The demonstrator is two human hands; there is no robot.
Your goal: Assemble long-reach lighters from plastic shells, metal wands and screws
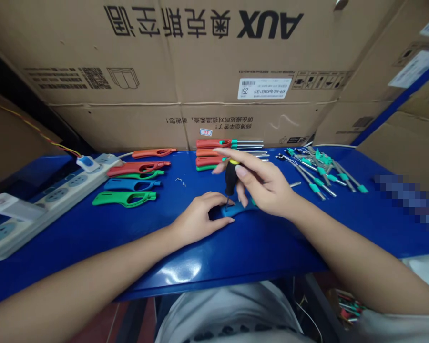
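My left hand point(195, 216) pinches the end of a blue lighter point(239, 209) between thumb and fingers, lying on the blue table. In my right hand point(270, 188) is a black and yellow screwdriver point(230, 178), held upright by its handle. Its tip meets the lighter near the end that my left hand grips. Part of the lighter is hidden under my right hand, and a metal rod point(296, 184) shows beyond that hand. Several small screws point(180, 181) lie on the table past my left hand.
To the left lie red point(137, 168), blue point(132, 184) and green point(125, 198) lighter handles, next to a power strip point(53, 200). Lighters with metal rods point(214, 144) are stacked at the back. Metal tubes with teal parts point(321, 171) lie right. A cardboard wall point(128, 109) stands behind.
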